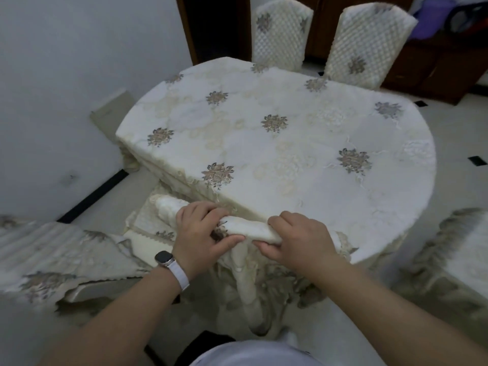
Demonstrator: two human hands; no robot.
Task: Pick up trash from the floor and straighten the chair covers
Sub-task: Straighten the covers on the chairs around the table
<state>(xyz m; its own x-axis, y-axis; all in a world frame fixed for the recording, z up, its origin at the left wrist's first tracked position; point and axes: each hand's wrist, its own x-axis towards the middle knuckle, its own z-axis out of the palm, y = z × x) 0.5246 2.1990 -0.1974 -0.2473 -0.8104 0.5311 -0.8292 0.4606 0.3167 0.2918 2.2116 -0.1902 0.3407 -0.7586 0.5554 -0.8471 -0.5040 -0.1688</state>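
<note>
Pale floor [330, 336] lies under me. Nearest, my left hand [203, 233] and right hand [298, 239] both clench the chair cover [250, 229] along the chair's top edge, tucked against the table [264, 133]. It looks soft, light and slack, so I'd tug at its corners. Beyond stands a far chair [369, 46].

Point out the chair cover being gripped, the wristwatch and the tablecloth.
chair cover [250, 229], head view, exposed middle of its rolled top edge.
wristwatch [163, 258], head view, its dark face.
tablecloth [264, 154], head view, plain patch mid-tabletop.
</note>
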